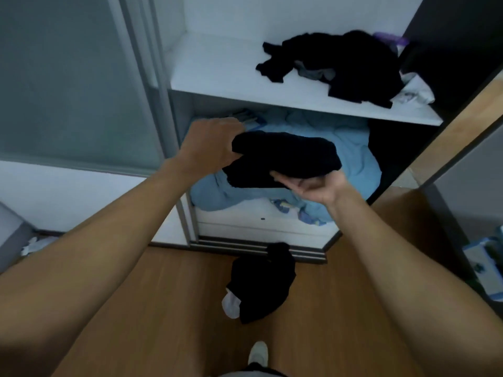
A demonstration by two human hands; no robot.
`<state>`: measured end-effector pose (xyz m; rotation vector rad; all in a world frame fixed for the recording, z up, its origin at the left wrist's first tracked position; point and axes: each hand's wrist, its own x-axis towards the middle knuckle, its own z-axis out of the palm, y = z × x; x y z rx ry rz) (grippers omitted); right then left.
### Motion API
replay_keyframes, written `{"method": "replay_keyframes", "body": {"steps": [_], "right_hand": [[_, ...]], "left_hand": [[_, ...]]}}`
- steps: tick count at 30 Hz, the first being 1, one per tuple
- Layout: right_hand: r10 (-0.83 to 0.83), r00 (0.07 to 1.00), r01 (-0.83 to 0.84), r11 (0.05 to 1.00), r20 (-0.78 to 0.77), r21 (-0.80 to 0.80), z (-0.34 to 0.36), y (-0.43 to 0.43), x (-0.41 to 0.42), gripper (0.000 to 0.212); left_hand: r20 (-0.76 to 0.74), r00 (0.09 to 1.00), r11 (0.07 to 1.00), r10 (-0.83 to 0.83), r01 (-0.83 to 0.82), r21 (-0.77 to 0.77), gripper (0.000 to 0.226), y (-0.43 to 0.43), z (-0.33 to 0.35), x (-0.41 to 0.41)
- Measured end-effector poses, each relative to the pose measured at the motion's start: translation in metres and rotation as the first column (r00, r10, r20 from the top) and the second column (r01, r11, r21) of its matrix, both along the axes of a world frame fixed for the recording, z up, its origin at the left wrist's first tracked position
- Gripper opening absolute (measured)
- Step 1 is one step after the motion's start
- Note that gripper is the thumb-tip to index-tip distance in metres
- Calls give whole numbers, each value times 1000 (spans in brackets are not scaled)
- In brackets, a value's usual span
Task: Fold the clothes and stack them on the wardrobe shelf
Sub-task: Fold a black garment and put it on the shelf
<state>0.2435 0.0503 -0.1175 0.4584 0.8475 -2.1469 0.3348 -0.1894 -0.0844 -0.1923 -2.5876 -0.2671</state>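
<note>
A folded black garment (285, 159) is held in the air in front of the lower wardrobe compartment. My left hand (211, 144) grips its left end with curled fingers. My right hand (313, 185) lies palm up under its right edge, fingers relaxed, carrying it. On the white wardrobe shelf (217, 74) above lies a loose heap of black clothes (343, 63) at the right. More black clothing with a white piece (261, 281) lies on the wooden floor below.
Crumpled light-blue bedding (351, 156) fills the lower compartment behind the garment. A frosted sliding door (68, 77) stands at the left. A wooden panel edge (468, 115) runs at the right. My white-socked foot (258, 352) stands on the floor. Boxes (487, 262) sit far right.
</note>
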Motion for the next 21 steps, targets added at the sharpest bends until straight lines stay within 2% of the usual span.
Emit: {"method": "replay_keyframes", "body": {"steps": [2, 5, 8, 10, 13, 17, 19, 21], "right_hand": [[-14, 981, 22, 999, -195, 41, 45, -14, -23, 37], [12, 888, 20, 998, -459, 65, 81, -31, -55, 5], [31, 801, 6, 998, -598, 59, 102, -57, -81, 31], [56, 757, -20, 998, -651, 63, 112, -81, -98, 22], [56, 718, -10, 997, -694, 71, 122, -123, -131, 45], [60, 663, -61, 998, -746, 26, 137, -182, -187, 36], [66, 652, -77, 997, -756, 21, 138, -210, -220, 28], [107, 685, -32, 993, -721, 117, 124, -235, -257, 31]], "left_hand": [[-104, 994, 998, 38, -43, -43, 29, -3, 23, -9], [-239, 955, 980, 178, -195, -50, 24, -17, 49, -27], [-278, 921, 962, 272, -271, 43, 32, -33, 64, -49], [-230, 923, 951, 310, -300, 77, 40, -48, 66, -65], [-277, 903, 944, 328, -326, 54, 48, -76, 63, -89], [-417, 824, 916, 384, -398, 57, 54, -122, 75, -134], [-448, 814, 917, 370, -398, 34, 54, -149, 80, -161], [-375, 848, 912, 375, -409, -14, 57, -173, 76, -190]]}}
